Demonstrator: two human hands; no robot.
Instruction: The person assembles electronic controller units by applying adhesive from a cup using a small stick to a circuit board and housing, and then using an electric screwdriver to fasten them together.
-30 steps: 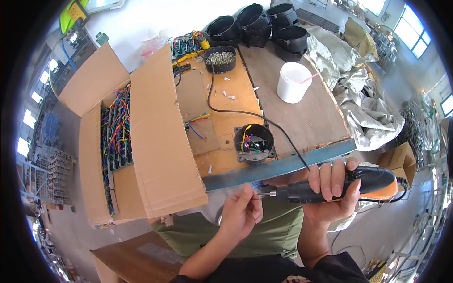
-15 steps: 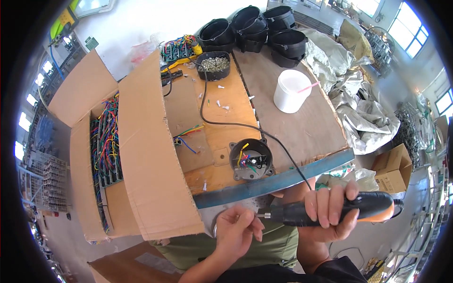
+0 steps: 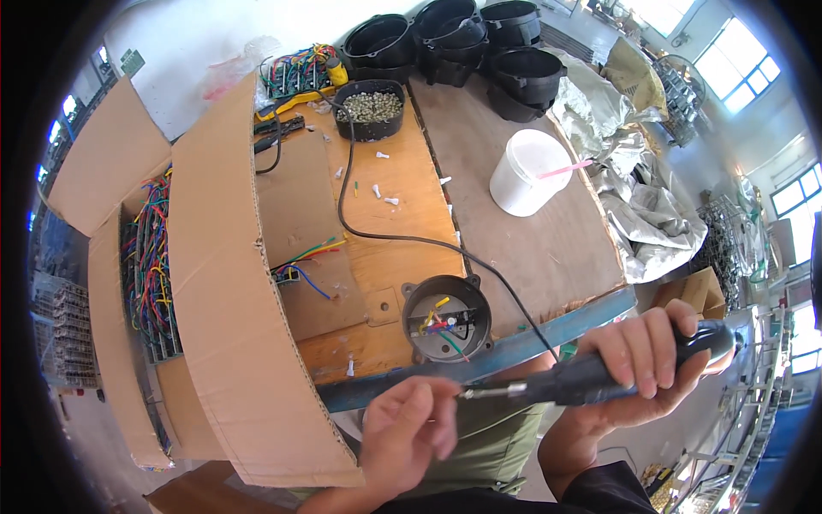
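My right hand (image 3: 642, 364) is wrapped round a black electric screwdriver (image 3: 591, 378), held level with its shaft pointing left. My left hand (image 3: 409, 428) is closed in a pinch at the tip of the bit (image 3: 495, 391). Whatever small piece its slightly blurred fingers hold there is too small to make out. Just beyond the hands, a round dark housing (image 3: 409, 319) with lugs on its rim sits at the table's near edge. Coloured wires (image 3: 442, 325) and a black terminal piece show inside it.
On the left stands an open cardboard box (image 3: 227, 300) full of wired parts. A black tub (image 3: 370, 133) of small metal pieces, a white bucket (image 3: 521, 180) and stacked black housings (image 3: 522, 77) stand farther back. The screwdriver's black cord (image 3: 402, 237) crosses the table.
The view has shifted, so the table things sit differently in the picture. The screwdriver is tilted slightly more, its back end higher. My left fingers remain at the bit's tip.
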